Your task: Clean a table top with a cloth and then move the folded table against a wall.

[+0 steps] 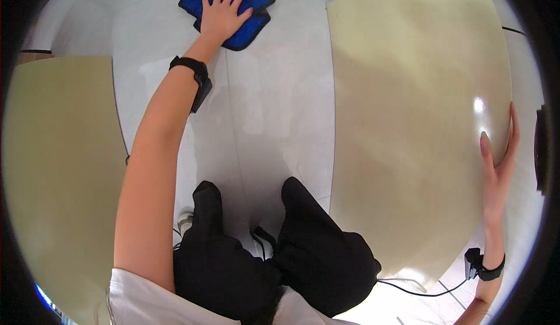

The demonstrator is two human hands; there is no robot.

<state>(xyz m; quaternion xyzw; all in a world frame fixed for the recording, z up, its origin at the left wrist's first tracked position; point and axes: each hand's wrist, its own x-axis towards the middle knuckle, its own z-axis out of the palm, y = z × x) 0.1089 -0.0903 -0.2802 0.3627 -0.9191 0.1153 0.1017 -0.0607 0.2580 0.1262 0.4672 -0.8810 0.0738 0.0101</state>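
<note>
My left hand (pixel 223 18) lies flat with spread fingers on a blue cloth (pixel 252 32) with a black border, partly folded on the pale tiled floor (pixel 274 91). It presses from above and does not grip the cloth. Far to the right, my right hand (pixel 499 167) rests at the outer edge of a pale wood-look panel (pixel 408 121). Its thumb lies on the panel's top and its straight fingers run along the edge. Whatever the fingertips touch on the panel's side is hidden. Both wrists carry black strapped devices.
A second pale panel (pixel 64 179) stands left of my left arm. My legs in black trousers (pixel 321 261) are between the panels. A thin black cable (pixel 420 294) runs to the device at my right wrist. A dark object (pixel 541 150) is at the far right.
</note>
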